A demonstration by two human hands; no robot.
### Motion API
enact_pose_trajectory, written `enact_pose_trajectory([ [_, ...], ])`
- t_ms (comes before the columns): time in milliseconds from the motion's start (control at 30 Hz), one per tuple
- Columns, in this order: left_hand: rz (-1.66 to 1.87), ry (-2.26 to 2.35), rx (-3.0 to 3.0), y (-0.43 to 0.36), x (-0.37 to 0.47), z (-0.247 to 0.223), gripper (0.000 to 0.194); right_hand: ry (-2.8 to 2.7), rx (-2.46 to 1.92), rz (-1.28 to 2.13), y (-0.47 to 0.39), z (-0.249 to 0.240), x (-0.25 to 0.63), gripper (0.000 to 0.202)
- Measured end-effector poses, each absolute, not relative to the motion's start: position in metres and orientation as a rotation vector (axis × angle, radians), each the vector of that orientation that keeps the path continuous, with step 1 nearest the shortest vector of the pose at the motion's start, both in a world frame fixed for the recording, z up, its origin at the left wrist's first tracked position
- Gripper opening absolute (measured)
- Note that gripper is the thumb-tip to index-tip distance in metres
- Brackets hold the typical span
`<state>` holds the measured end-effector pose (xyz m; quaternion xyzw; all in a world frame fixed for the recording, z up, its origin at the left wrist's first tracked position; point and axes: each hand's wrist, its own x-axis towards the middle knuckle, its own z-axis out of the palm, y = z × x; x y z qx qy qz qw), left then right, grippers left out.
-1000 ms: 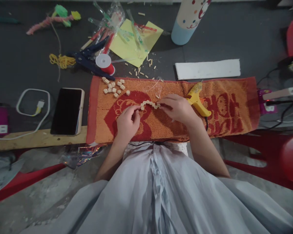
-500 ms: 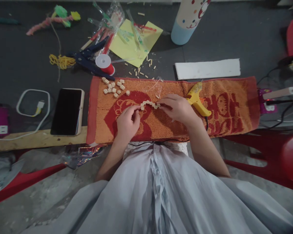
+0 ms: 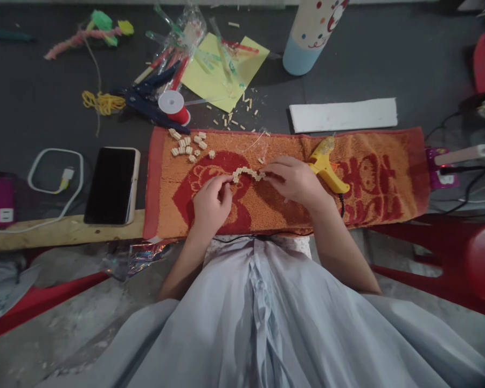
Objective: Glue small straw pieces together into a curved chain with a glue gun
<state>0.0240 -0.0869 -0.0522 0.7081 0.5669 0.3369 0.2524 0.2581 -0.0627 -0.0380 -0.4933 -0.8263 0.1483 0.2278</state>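
A wavy strip of small pale pieces (image 3: 247,172) lies over the red heart pattern of an orange towel (image 3: 291,215). My left hand (image 3: 213,203) pinches its left end between thumb and finger. At the strip's right end, the fingers of my right hand (image 3: 295,180) are closed on it. Several pale clusters (image 3: 186,145) rest on the towel's upper left part. Just right of my right hand lies a yellow glue gun (image 3: 327,166).
Beyond the towel are a red thread spool (image 3: 173,105), dark blue pliers (image 3: 145,99), yellow paper (image 3: 210,70), a white strip (image 3: 343,115) and a blue-and-white bottle (image 3: 307,43). A phone (image 3: 111,186) and white cable (image 3: 81,172) lie at the left.
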Motion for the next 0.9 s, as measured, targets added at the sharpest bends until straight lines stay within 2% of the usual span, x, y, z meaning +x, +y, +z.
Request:
enact_pose_trajectory([
  [900,0.935,1.524,1.929,-0.0868,0.0235,-0.0533,0.023,-2.255,-1.375,0.425,-0.0633,-0.0394,0.2589,0.019],
])
